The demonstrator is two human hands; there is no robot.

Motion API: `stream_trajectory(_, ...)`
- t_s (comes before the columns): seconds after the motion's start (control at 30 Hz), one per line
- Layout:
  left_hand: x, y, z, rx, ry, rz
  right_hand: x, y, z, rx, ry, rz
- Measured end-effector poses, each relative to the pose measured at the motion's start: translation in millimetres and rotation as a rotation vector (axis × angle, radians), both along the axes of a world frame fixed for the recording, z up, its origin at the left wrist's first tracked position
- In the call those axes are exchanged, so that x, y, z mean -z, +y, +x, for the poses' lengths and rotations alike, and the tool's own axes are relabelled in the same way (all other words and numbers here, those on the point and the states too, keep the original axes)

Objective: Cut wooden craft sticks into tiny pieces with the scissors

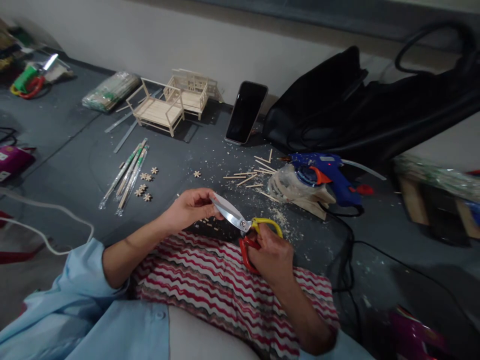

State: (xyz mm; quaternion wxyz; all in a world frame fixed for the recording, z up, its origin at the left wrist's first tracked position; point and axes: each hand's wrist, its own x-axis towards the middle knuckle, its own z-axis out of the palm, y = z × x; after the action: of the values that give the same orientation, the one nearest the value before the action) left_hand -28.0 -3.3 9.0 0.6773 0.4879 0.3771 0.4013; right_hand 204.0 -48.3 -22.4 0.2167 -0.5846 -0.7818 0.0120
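Observation:
My right hand grips the red and yellow handles of a pair of scissors, fingers through the loops. The steel blades point up and left, toward my left hand. That hand is curled in a pinch at the blade tips; what it pinches is too small to make out. Both hands hover over a red, white and dark striped cloth on my lap. Short cut wooden sticks and sawdust lie on the grey floor just beyond.
A blue glue gun rests on a plastic bag of sticks, its cord trailing right. A phone leans on the wall beside a black bag. Two small stick-built benches, wrapped chopsticks and small wooden flowers lie left.

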Motion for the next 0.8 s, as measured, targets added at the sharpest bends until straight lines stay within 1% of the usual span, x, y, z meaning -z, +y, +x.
stream_trajectory(0.17, -3.1, 2, -1, -0.022, 0.097, 0.011, 0.8, 8, 6, 0.109, 0.174, -0.076)
stream_trajectory(0.27, -5.6, 6, -8, -0.004, 0.262, 0.113, 0.2, 11, 9, 0.133, 0.219, -0.103)
stream_trajectory(0.33, -7.7, 10, -17, -0.004, 0.468, 0.257, 0.3, 11, 8, 0.133, 0.240, -0.116)
stream_trajectory(0.4, -10.2, 16, -30, -0.034, 0.735, 0.435, 0.3, 10, 7, 0.133, 0.248, -0.130)
stream_trajectory(0.43, -11.4, 19, -38, -0.052, 0.871, 0.505, 0.2, 10, 7, 0.130, 0.251, -0.138)
stream_trajectory(0.47, -12.5, 23, -46, -0.076, 0.999, 0.541, -0.1, 10, 6, 0.129, 0.254, -0.143)
stream_trajectory(0.53, -13.7, 28, -60, -0.067, 1.201, 0.531, -0.9, 11, 6, 0.124, 0.266, -0.146)
stream_trajectory(0.6, -13.2, 30, -69, -0.048, 1.327, 0.504, -1.3, 12, 6, 0.119, 0.277, -0.142)
stream_trajectory(0.7, -9.6, 31, -75, 0.013, 1.414, 0.503, -0.7, 14, 6, 0.122, 0.266, -0.126)
stream_trajectory(0.8, -4.8, 31, -75, 0.103, 1.451, 0.531, 0.5, 14, 6, 0.133, 0.259, -0.107)
